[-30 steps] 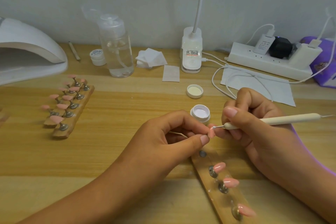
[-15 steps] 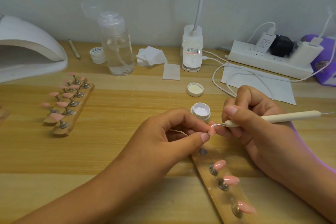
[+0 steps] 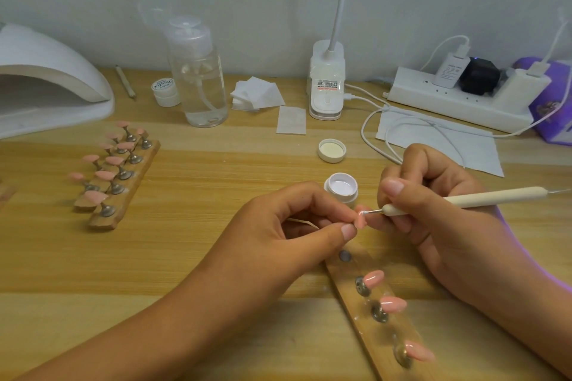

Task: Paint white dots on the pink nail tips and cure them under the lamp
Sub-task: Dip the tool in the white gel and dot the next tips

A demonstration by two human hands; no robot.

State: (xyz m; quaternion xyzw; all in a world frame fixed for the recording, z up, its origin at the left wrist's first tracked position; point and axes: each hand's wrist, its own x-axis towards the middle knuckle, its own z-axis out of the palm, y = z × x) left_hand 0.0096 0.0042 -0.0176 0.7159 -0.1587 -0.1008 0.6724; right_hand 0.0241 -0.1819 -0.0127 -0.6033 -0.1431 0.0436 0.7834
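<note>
Dotting a pink tip held between my two hands.

My left hand [image 3: 278, 226] pinches the tip [image 3: 361, 217] between thumb and forefinger, its fingers pressed together on it; my right hand [image 3: 433, 210] grips the dotting pen [image 3: 464, 199], whose metal point touches the tip's top. The open white pot [image 3: 341, 189] stands just behind them, its lid [image 3: 331, 150] farther back. Below my hands a wooden strip [image 3: 383, 337] carries three more pink tips, and runs off the lower edge. Bare bench [image 3: 201, 210] lies open to the left, up to the rack of tips [image 3: 123, 176] and the curing lamp [image 3: 46, 83] at the left edge. The small jar [image 3: 165, 90] bears writing too small to read.
</note>
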